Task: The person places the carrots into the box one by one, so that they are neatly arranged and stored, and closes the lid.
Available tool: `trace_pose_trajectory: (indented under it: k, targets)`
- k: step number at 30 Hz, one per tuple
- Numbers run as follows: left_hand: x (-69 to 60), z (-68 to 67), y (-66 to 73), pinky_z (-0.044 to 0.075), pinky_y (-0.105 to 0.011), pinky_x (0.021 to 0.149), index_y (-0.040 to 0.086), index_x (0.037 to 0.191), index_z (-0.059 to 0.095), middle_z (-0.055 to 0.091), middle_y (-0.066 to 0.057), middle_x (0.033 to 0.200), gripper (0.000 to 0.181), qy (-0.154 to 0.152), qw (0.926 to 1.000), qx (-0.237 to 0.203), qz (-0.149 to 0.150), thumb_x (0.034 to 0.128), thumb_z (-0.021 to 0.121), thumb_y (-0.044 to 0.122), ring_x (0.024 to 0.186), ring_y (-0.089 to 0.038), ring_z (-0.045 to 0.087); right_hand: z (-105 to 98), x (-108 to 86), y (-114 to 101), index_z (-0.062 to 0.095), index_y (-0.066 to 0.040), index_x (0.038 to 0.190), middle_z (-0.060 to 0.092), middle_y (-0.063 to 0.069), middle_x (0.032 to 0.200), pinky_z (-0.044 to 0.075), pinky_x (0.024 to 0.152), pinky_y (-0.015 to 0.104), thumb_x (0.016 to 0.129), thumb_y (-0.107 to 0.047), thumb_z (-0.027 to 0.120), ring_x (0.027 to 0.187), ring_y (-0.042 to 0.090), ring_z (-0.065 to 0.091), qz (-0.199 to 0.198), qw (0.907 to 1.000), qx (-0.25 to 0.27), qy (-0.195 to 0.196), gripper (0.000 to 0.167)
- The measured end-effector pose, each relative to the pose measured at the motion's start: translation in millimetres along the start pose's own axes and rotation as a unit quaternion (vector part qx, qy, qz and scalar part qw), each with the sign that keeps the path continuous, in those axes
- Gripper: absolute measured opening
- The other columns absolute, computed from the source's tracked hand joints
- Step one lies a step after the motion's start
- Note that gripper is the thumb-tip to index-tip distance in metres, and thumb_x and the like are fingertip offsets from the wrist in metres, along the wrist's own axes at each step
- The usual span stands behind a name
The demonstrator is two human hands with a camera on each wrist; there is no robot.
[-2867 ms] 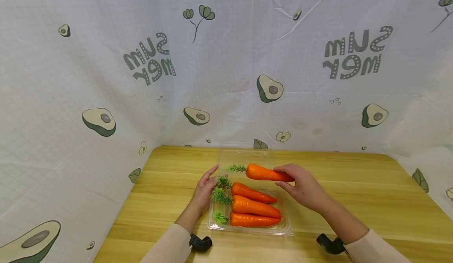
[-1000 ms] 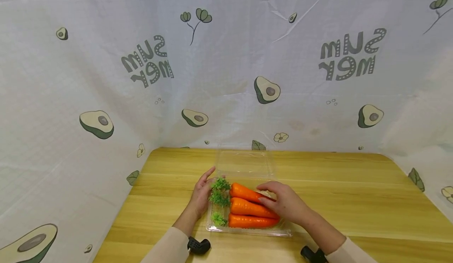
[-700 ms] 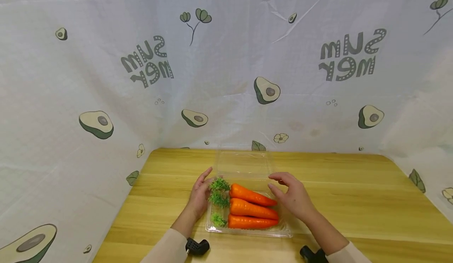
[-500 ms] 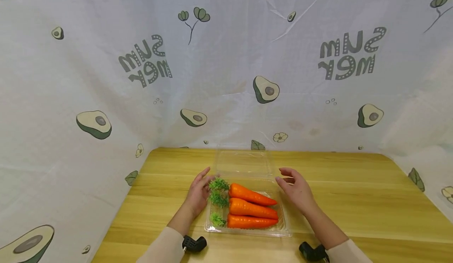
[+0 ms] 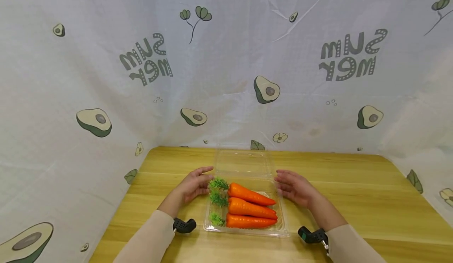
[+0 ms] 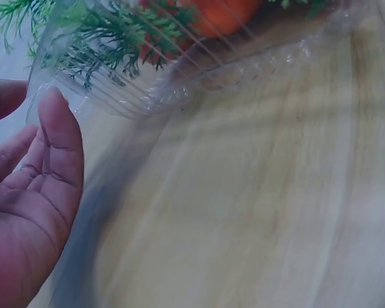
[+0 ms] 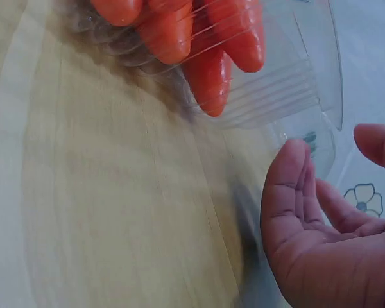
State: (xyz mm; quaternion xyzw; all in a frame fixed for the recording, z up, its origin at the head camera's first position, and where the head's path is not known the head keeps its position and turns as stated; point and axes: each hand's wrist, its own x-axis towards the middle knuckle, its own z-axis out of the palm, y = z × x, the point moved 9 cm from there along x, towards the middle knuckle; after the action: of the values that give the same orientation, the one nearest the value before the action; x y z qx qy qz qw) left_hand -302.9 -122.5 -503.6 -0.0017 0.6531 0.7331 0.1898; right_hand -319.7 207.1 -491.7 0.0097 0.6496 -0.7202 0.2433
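Observation:
A clear plastic clamshell box (image 5: 283, 221) stands on the table, its ridged walls see-through. Its lid (image 5: 244, 162) is folded back toward the rear cloth. Inside lie several orange carrots (image 5: 252, 208) with green leafy tops (image 5: 217, 198) at the left; their tips (image 7: 212, 96) overlap in the right wrist view. My left hand (image 5: 192, 185) is at the box's rear left corner, fingers loosely bent, holding nothing. Opposite, my right hand (image 5: 295, 187) stands by the rear right corner, likewise with nothing in it. Whether the fingertips touch the plastic, I cannot tell.
The wooden table (image 5: 354, 200) spreads out on both sides of the box. A white cloth (image 5: 226, 78) printed with avocados hangs behind and at the sides. Black wrist-mounted devices (image 5: 185, 225) sit below both hands.
The right hand set the raised carrot down in the box, let go and drew back to the box's right side. The left hand shifted slightly left, away from the leafy tops.

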Motion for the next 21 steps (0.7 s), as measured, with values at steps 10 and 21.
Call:
trace_pose_trajectory:
  k: [10, 21]
  targets:
    - [-0.8, 4.7, -2.4, 0.054, -0.022, 0.066, 0.005, 0.157, 0.036, 0.056, -0.003, 0.106, 0.059, -0.005, 0.9999, -0.011, 0.0, 0.1025, 0.057, 0.013, 0.072, -0.009, 0.054, 8.1, 2.3, -3.7, 0.024, 0.003, 0.157, 0.06, -0.007, 0.085, 0.056, 0.071, 0.019, 0.104, -0.017, 0.056, 0.073, 0.006, 0.059, -0.02, 0.9979, -0.052, 0.034, 0.064]
    - [-0.7, 6.0, -3.4, 0.053, -0.021, 0.064, 0.005, 0.155, 0.038, 0.054, -0.003, 0.108, 0.058, 0.004, 0.9997, -0.023, 0.003, 0.1015, 0.057, 0.012, 0.072, -0.01, 0.055, 10.0, 1.3, -2.1, 0.027, 0.004, 0.155, 0.058, -0.008, 0.081, 0.054, 0.068, 0.018, 0.104, -0.016, 0.057, 0.07, 0.006, 0.057, -0.024, 0.9979, -0.051, 0.034, 0.063]
